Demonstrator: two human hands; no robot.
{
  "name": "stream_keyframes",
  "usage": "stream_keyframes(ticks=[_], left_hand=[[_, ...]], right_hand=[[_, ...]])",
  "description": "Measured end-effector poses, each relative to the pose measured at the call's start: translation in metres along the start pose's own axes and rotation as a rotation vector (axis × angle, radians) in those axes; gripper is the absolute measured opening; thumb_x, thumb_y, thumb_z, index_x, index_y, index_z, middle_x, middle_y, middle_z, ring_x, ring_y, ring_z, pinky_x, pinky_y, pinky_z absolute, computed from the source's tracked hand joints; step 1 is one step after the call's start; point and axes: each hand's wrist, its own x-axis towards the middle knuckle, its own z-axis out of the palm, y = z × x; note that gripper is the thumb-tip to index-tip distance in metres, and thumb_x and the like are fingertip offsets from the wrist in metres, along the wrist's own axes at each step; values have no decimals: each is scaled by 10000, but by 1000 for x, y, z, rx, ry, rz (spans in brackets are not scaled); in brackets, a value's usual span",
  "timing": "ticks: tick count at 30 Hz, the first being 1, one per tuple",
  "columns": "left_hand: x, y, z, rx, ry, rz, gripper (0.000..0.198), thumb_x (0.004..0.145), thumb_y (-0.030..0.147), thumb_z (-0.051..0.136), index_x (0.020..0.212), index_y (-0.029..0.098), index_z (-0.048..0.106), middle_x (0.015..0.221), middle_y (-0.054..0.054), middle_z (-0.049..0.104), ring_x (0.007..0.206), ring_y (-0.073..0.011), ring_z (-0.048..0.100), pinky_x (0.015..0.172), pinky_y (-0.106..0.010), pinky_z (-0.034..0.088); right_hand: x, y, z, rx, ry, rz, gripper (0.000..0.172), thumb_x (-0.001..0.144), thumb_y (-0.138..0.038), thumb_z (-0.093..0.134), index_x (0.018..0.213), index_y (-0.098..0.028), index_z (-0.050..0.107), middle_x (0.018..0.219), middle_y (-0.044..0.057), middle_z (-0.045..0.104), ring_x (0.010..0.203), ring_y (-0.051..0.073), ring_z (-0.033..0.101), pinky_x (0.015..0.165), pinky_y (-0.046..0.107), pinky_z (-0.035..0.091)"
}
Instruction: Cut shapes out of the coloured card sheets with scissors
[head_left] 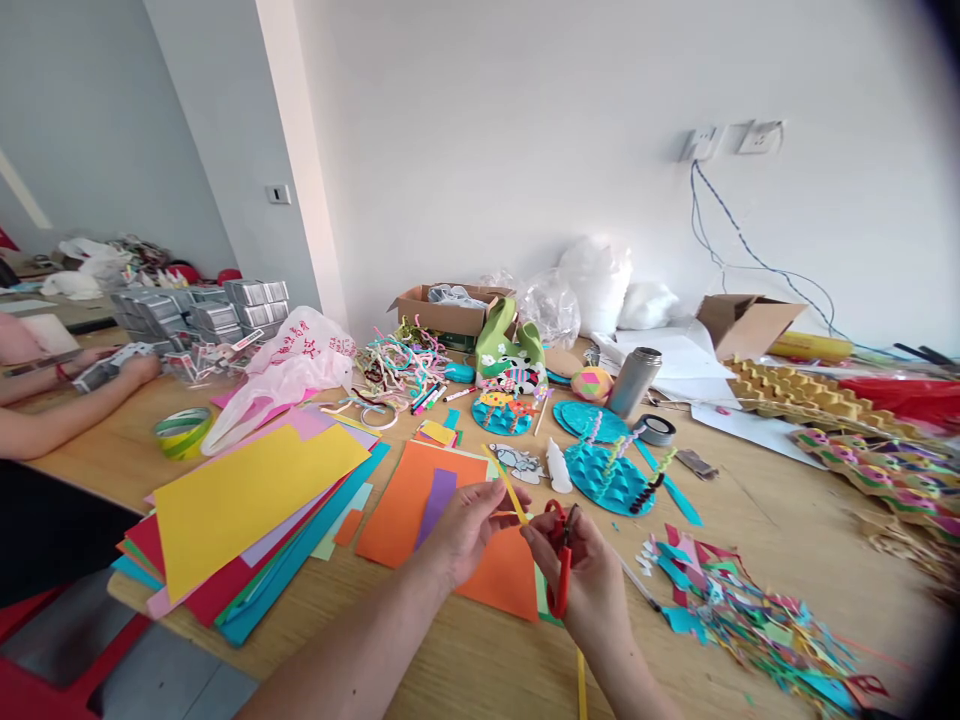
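Yellow strip (pixel 511 488) is pinched by left grip (pixel 465 528) and right grip (pixel 594 575), which also clasps scissors (pixel 565 562), edge of orange paper (pixel 504 572) and counter (pixel 495 672) beneath.

Left hand (pixel 466 530), right hand (pixel 594 575) near, fingers (pixel 487 497) bent

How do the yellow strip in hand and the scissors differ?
The yellow strip is slim and flat; the scissors are bulkier and red-handled. The strip touches both left hand and right hand; the scissors sit in the right hand alone. Both are in hand.
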Motion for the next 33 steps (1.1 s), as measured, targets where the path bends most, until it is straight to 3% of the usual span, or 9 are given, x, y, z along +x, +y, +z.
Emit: stream_keyframes(ticks=[7, 14, 19, 24, 33], left_hand=[[3, 4, -2, 140, 166, 69, 236, 688, 382, 799, 701, 153, 746, 740, -58, 724, 755, -174, 645, 754, -292, 497], [6, 14, -5, 163, 320, 90, 323, 644, 455, 792, 714, 149, 713, 538, 4, 641, 486, -151, 626, 534, -276, 516], [7, 23, -6, 157, 385, 110, 320, 643, 446, 782, 678, 146, 676, 561, -16, 674, 484, -155, 643, 517, -273, 542], [8, 22, -9, 155, 419, 97, 314, 659, 443, 763, 697, 148, 662, 571, -29, 686, 476, -174, 659, 434, -259, 528], [10, 20, -8, 185, 422, 80, 351, 650, 478, 758, 713, 153, 641, 585, -36, 685, 456, -192, 669, 377, -255, 513]], right_hand=[[-2, 13, 0, -254, -15, -68, 314, 824, -476, 671, 770, -210, 514, 717, 4, 563, 613, 143, 480, 584, 266, 417], [3, 5, -5, -261, -82, -4, 377, 831, -550, 620, 941, -190, 598, 950, 100, 666, 815, 224, 608, 685, 309, 489], [6, -4, -7, -410, -202, 44, 436, 833, -619, 548, 741, -195, 573, 740, 66, 642, 749, 231, 613, 633, 297, 453], [3, 5, -8, -400, -323, 279, 496, 754, -680, 602, 646, -208, 494, 516, 0, 572, 466, 175, 584, 452, 250, 386], [-1, 7, -6, -420, -462, 391, 528, 790, -690, 549, 596, -206, 466, 430, 5, 594, 349, 139, 547, 386, 216, 308]])
